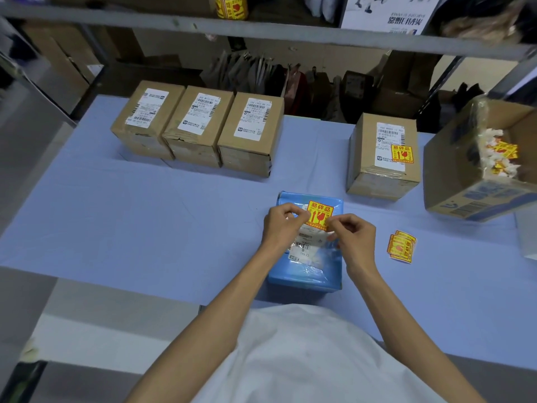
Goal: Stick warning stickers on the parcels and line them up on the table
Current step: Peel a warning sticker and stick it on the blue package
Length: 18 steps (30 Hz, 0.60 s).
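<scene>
A blue plastic-wrapped parcel (308, 271) lies on the blue table (145, 222) right in front of me. Above it, a yellow-and-red warning sticker (319, 213) is pinched on both sides by my left hand (283, 225) and my right hand (353, 235). A small pile of the same stickers (401, 246) lies to the right of the parcel. At the back left stand three brown cardboard parcels (200, 126) in a row, showing only white labels. A fourth cardboard parcel (383, 155) at the back right carries a warning sticker.
An open cardboard box (476, 181) with sticker scraps stands at the right edge. A metal shelf rail (261, 27) crosses above the table, with a roll of stickers (231, 7) on it. Bags and boxes sit behind the table.
</scene>
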Tool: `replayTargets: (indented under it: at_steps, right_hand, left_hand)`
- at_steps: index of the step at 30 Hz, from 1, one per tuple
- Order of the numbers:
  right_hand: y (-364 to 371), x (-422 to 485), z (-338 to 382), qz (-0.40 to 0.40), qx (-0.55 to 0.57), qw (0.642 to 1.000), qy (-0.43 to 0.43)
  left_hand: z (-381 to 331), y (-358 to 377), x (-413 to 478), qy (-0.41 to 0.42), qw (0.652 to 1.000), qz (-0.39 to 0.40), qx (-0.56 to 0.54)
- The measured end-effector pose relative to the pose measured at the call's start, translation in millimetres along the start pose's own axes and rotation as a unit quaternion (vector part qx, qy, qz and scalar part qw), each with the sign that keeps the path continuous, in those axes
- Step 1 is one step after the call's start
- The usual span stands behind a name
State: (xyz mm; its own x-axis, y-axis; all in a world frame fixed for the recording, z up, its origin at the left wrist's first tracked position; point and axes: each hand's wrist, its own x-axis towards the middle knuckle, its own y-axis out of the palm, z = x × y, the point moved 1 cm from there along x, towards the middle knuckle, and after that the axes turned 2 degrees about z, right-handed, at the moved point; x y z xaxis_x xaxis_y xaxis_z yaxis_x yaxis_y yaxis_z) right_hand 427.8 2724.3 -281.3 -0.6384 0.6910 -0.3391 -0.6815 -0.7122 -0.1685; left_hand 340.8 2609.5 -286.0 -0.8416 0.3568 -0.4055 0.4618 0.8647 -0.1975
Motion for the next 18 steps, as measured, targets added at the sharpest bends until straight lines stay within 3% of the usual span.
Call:
replayTargets:
  at_steps: [8, 18]
  right_hand:
    - [-4.7, 2.6, -11.0, -0.031, -0.049, 0.998, -0.001]
    - [-14.1, 0.9, -15.1, -0.018, -0.067, 0.997, -0.036]
  left_hand:
    - [10.5, 2.1, -0.6, 0.002, 1.0, -0.007, 0.004]
    - [15.5, 3.5, -4.3, -0.056, 0.998, 0.017, 0.011]
